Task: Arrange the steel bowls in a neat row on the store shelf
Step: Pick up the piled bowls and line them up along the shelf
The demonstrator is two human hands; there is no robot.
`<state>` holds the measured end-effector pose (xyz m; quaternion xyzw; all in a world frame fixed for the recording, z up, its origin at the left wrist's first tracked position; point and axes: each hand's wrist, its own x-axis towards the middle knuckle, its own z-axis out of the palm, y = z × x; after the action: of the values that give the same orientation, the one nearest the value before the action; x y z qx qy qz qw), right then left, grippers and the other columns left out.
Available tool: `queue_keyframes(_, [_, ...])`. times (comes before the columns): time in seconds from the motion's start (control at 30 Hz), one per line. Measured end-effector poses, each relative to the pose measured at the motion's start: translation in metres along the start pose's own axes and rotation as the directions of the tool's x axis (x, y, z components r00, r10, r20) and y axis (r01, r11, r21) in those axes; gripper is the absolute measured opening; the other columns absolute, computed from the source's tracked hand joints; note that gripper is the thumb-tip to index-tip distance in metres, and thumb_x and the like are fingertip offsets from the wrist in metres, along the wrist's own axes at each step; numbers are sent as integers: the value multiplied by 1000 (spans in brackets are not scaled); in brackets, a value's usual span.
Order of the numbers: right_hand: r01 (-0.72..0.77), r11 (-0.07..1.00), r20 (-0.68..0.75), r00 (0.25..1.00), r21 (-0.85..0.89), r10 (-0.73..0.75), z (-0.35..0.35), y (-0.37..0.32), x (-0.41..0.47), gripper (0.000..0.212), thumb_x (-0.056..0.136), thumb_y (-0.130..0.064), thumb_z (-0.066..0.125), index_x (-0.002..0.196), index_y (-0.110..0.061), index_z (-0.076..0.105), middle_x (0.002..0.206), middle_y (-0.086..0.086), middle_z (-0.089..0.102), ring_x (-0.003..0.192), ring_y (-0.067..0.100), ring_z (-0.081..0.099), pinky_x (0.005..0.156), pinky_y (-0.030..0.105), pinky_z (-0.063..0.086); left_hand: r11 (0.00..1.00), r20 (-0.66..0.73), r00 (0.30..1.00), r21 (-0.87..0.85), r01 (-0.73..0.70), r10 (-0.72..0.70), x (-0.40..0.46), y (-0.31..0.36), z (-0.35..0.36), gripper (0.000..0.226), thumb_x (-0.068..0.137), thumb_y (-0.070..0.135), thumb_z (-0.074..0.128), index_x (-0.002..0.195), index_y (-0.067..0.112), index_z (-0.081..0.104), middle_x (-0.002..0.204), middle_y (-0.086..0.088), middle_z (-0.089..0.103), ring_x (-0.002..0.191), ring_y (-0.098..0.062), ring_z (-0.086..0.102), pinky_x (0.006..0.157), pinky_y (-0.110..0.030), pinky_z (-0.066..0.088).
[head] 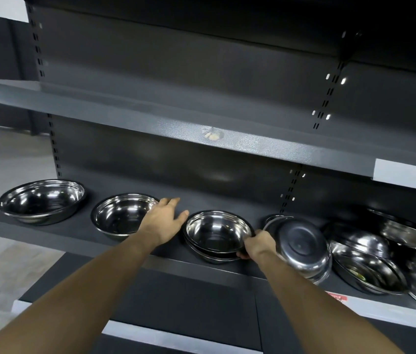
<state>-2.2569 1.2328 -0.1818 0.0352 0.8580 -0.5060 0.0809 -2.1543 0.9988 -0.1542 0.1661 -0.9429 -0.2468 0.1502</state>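
Red tags (336, 299) on shelf edge (370, 311): print too blurred.

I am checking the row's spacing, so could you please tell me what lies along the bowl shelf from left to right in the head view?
Far-left steel bowl → second steel bowl → left hand → stacked steel bowls → right hand → tilted bowl showing its underside → jumbled pile of bowls.

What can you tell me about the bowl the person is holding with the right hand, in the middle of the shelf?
The held bowl is round, shiny steel, upright and empty, with a narrow rolled rim. It sits nested on at least one more bowl beneath it, on the dark shelf. The right hand pinches its right rim; the left hand lies open just to its left, thumb near the rim. A tilted bowl leans close on its right.
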Motion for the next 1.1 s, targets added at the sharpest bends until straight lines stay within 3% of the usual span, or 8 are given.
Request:
queue_keyframes(0.13, [8,991,31,1000,-131,-4,-4,-2,-5,14,93,-16,55,89,-3,57,92,21,69,44,28,67,34,25,49,1000,16,1000,-3,-10,10,-1,4,1,64,96,52,42,150,20,32,151,-7,37,140,-26,34,114,-37,28])
queue_keyframes(0.27, [37,987,25,999,-155,-33,-8,1,-8,12,92,-15,54,87,-4,58,87,21,70,33,20,61,33,22,45,1000,24,999,-8,-29,30,-3,9,3,64,96,53,42,150,20,33,150,-6,38,139,-26,35,113,-37,30])
queue_keyframes(0.4, [43,991,13,999,-127,-42,-14,8,-10,18,93,-24,57,95,-7,58,84,15,71,46,22,67,42,29,55,999,52,998,6,-48,48,-5,18,7,64,97,52,41,151,19,32,150,-7,38,138,-27,35,113,-38,30])
queue_keyframes(0.5, [106,984,-81,990,-144,-118,-24,15,-14,16,91,-29,58,98,-14,59,87,9,74,75,30,74,73,45,61,997,78,994,-6,-78,78,-4,31,13,64,96,51,43,150,18,32,151,-8,37,137,-29,37,113,-40,32])
queue_keyframes(0.6, [213,962,-202,948,-169,-245,-43,21,-20,27,91,-27,61,114,-14,66,110,6,73,103,26,69,95,36,53,994,116,987,-36,-104,107,-4,50,23,64,95,53,43,149,20,34,151,-6,37,137,-28,38,112,-41,34])
queue_keyframes(0.73, [204,948,-272,924,-243,-268,-78,26,-26,41,91,-28,62,128,-11,61,126,7,67,120,24,61,102,28,43,987,161,974,-52,-153,159,-7,81,45,65,93,57,44,148,24,36,149,-3,39,134,-27,43,108,-40,37])
queue_keyframes(0.87, [156,952,-314,919,-263,-237,-114,39,-22,34,92,-29,61,122,-14,62,121,7,69,115,25,62,99,30,46,979,219,954,-53,-197,204,-10,112,66,68,92,59,46,147,21,37,151,-5,38,136,-29,42,109,-40,35])
queue_keyframes(1.1, [111,971,-340,923,-211,-179,-162,66,2,47,92,-33,62,132,-10,55,128,8,65,120,26,59,99,28,43,974,253,941,-74,-213,225,-5,163,99,70,91,61,44,149,22,35,151,-5,38,136,-27,41,109,-41,38])
